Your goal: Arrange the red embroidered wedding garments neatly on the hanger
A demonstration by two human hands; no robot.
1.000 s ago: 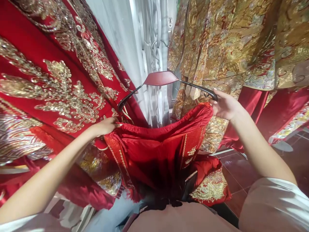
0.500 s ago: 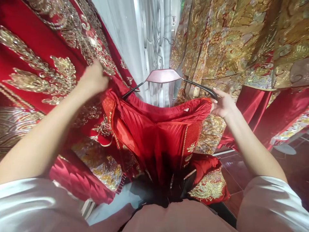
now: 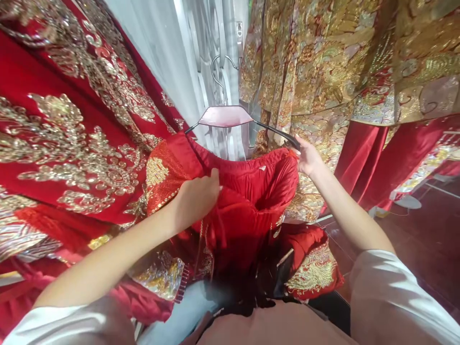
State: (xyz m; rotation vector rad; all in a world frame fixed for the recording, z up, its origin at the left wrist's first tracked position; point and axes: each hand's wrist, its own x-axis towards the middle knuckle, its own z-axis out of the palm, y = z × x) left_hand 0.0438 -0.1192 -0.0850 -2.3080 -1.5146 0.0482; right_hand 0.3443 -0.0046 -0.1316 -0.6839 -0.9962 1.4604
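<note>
A red skirt with gold embroidery hangs in front of me from a clothes hanger with a pinkish middle plate and dark arms. The hanger's left arm runs down inside the waistband, and its right tip shows above the fabric. My left hand is closed on the skirt's front waist edge, left of the middle, and pulls the red cloth. My right hand pinches the hanger's right end beside the skirt's upper right corner. The hanger's hook stands upright near white rails.
A red gown with gold sequin work fills the left side. Gold embroidered garments hang at the right, with red cloth below them. White drapery lies behind the hanger. A round white stand base rests on the dark floor.
My left hand has moved right and down from the skirt's left corner to its front waist edge. My right hand stays at the hanger's end. The view has shifted slightly.
</note>
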